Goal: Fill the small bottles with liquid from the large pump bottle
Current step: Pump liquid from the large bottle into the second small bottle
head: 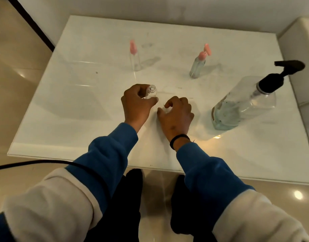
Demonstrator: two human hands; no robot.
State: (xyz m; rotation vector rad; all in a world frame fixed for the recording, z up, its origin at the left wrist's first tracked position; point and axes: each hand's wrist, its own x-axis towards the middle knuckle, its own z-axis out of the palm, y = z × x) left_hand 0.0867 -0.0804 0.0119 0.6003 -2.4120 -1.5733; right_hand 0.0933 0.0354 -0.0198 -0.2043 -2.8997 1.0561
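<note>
My left hand (pixel 138 103) grips a small clear bottle (pixel 151 92) with no cap, its open neck pointing up, at the middle of the white table (pixel 80 119). Just to its right my right hand (pixel 176 113) has its fingers curled over something small and pale on the table; I cannot tell what it is. The large clear pump bottle (pixel 242 103) with a black pump head stands at the right, partly filled with pale blue liquid. Two small bottles with pink pump tops stand farther back: one clear (pixel 134 58) at the left, one holding bluish liquid (pixel 198 64) at the right.
A white block or cabinet (pixel 302 49) sits beyond the table's right edge. A black cable (pixel 45 162) crosses in front of the table's near edge at the left. Glossy beige floor tiles surround the table, and my dark trouser legs show below it.
</note>
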